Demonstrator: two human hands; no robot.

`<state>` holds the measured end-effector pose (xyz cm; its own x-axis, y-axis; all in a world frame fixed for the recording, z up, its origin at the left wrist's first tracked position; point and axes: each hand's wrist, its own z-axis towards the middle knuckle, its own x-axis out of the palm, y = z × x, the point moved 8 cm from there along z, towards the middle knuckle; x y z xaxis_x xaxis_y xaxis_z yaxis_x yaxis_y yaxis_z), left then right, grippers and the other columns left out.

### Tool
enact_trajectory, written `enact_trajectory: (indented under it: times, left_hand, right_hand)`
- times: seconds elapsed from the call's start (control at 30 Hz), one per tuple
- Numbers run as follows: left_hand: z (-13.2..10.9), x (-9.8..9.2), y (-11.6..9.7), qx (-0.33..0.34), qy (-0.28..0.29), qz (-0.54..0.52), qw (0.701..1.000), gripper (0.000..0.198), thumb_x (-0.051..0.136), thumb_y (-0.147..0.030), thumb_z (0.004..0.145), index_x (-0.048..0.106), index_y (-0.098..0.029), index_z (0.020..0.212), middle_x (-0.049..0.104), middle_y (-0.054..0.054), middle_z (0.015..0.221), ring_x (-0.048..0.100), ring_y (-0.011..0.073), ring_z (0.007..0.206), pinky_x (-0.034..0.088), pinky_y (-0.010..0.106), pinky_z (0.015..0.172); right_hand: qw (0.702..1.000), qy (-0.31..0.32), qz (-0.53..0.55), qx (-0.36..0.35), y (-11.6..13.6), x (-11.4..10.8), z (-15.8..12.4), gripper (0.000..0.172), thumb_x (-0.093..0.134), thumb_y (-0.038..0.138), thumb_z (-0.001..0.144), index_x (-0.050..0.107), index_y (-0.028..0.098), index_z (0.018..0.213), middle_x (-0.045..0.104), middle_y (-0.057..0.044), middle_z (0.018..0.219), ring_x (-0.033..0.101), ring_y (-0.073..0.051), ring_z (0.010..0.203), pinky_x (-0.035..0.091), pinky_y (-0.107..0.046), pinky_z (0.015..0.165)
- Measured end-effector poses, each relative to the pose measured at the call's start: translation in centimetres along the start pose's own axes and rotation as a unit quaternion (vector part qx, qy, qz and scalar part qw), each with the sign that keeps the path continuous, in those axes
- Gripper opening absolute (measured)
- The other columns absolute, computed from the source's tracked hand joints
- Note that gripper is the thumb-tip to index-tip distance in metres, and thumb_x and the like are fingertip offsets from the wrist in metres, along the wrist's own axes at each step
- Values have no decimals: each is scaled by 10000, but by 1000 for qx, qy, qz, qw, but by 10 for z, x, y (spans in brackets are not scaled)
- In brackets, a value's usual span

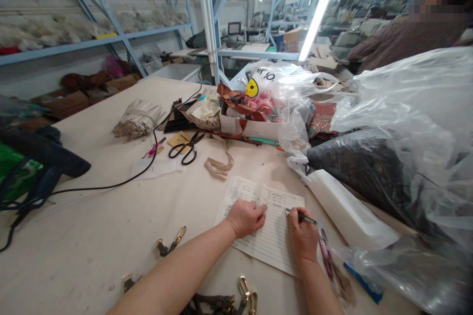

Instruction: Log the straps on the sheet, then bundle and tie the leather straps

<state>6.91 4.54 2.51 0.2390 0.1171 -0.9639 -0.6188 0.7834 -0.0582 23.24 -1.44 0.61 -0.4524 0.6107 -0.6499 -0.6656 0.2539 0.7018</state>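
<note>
My right hand grips a dark pen, its tip over the right part of a lined sheet of paper. Handwriting fills the sheet's upper rows, while many lower lines look bare. My left hand rests on the middle of the sheet, fingers curled in, with nothing visible in them. Strap pieces with gold metal clasps lie near my left forearm, which partly covers them. Just right of my right wrist is a pink-handled tool, partly hidden.
Black scissors, a tan strip and a tied bundle of pale strips lie farther back. A black cable crosses the table's left. Clear plastic bags crowd the right. A white box stands behind. Another person is at upper right.
</note>
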Motion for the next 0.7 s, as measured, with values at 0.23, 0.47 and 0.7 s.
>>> enact_trajectory:
  times: [0.23, 0.47, 0.7]
  left_hand:
    - [0, 3, 0, -5, 24, 1, 1000, 276, 364, -379, 842, 565, -289, 1009, 584, 12, 656, 544, 183, 570, 393, 295, 522]
    - [0, 5, -1, -13, 68, -8, 998, 316, 328, -380, 858, 556, -295, 1060, 598, 26, 706, 557, 196, 615, 418, 315, 567]
    - [-2, -4, -4, -73, 188, -75, 977, 510, 428, -417, 802, 413, -252, 1285, 619, 87, 941, 591, 261, 838, 463, 368, 725]
  right_hand:
    - [1000, -6, -12, 14, -2, -1, 0, 359, 330, 480, 828, 510, 177, 763, 597, -66, 713, 556, -199, 644, 388, -291, 631]
    - [994, -15, 77, 74, -16, -4, -2, 273, 418, 440, 803, 506, 186, 751, 593, -41, 634, 562, -203, 649, 401, -310, 654]
    - [958, 2, 232, 167, -31, -6, 0, 305, 485, 471, 775, 496, 172, 835, 585, -9, 599, 569, -166, 554, 444, -293, 577]
